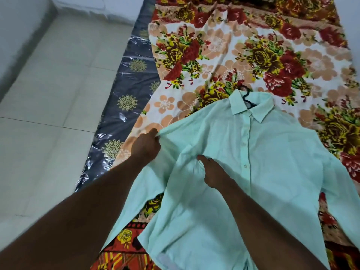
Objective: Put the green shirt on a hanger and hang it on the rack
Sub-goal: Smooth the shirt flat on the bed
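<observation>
Left hand point(146, 145) pinches green shirt point(263, 162) shoulder, right hand point(211, 172) grips chest fabric; a tug risks sliding the shoulder off the hanger point(247, 94), only hook visible.

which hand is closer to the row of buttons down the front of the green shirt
Right. The right hand pinches the light green button-up shirt on its chest, just left of the white buttons. The left hand grips the shoulder edge, farther out to the left.
</observation>
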